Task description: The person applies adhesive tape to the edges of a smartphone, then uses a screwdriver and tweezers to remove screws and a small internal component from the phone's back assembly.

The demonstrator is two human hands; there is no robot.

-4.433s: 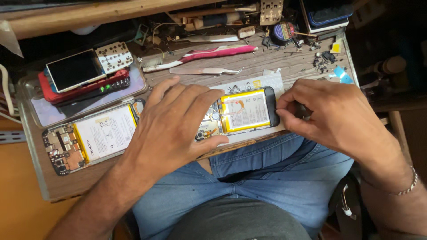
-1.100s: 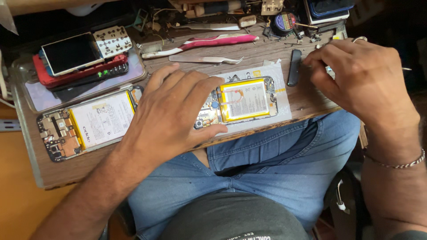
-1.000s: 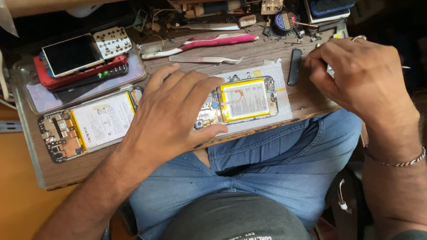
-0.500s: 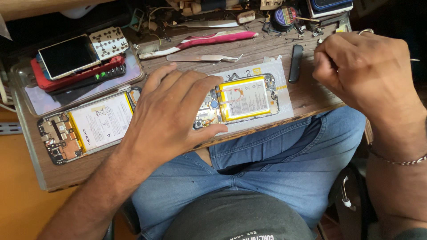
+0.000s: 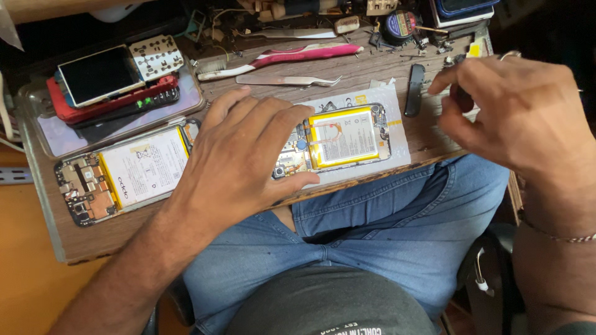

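An opened phone [image 5: 344, 136] with a yellow-edged battery lies on a white sheet [image 5: 399, 147] on the wooden board [image 5: 428, 133] across my lap. My left hand [image 5: 242, 155] lies over its left half, fingers spread on top and thumb at its near edge, holding it down. My right hand [image 5: 521, 111] hovers over the board's right end, apart from the phone, thumb and fingers pinched on a small dark tool [image 5: 462, 99] that is mostly hidden. A black strip-shaped part [image 5: 415, 90] lies between the phone and my right hand.
A second opened phone [image 5: 124, 174] lies at the left. Behind it a stack of phones [image 5: 105, 80] sits on a clear tray. Metal tweezers [image 5: 288, 80] and a pink tool [image 5: 298, 54] lie behind my left hand. Small parts and clutter crowd the back edge.
My right hand has drawn away from the phone's right end to the board's right side and lifted slightly. The black strip now lies beside the phone. My left hand has stayed put.
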